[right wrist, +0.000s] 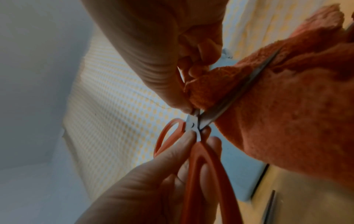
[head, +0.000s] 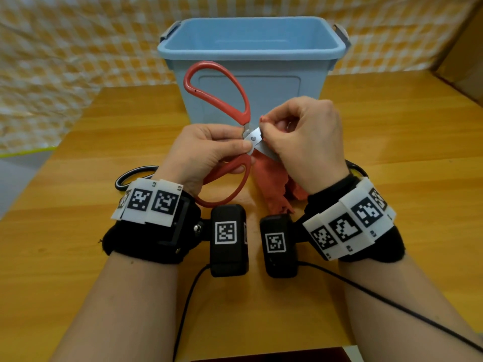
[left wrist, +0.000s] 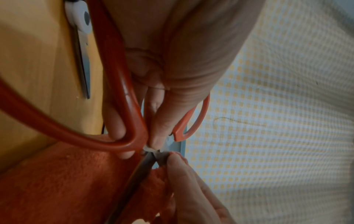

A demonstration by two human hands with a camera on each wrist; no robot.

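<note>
Red-handled scissors [head: 222,100] are held above the wooden table [head: 392,142], handles spread wide apart. My left hand [head: 209,150] pinches them at the metal pivot [head: 253,138], thumb on top, fingers through the lower handle loop [left wrist: 95,136]. My right hand [head: 303,134] grips an orange fluffy cloth [head: 274,186] bunched against the blade [right wrist: 235,97] just past the pivot. The cloth [right wrist: 296,113] wraps the blade and hangs down to the table. The blade tips are hidden in the cloth.
A light blue plastic bin [head: 251,64] stands open just behind the hands. A second pair of scissors with black-and-white handles [head: 133,176] lies on the table by my left wrist, blades [left wrist: 82,60] flat. A checkered yellow cloth [head: 65,61] covers the background.
</note>
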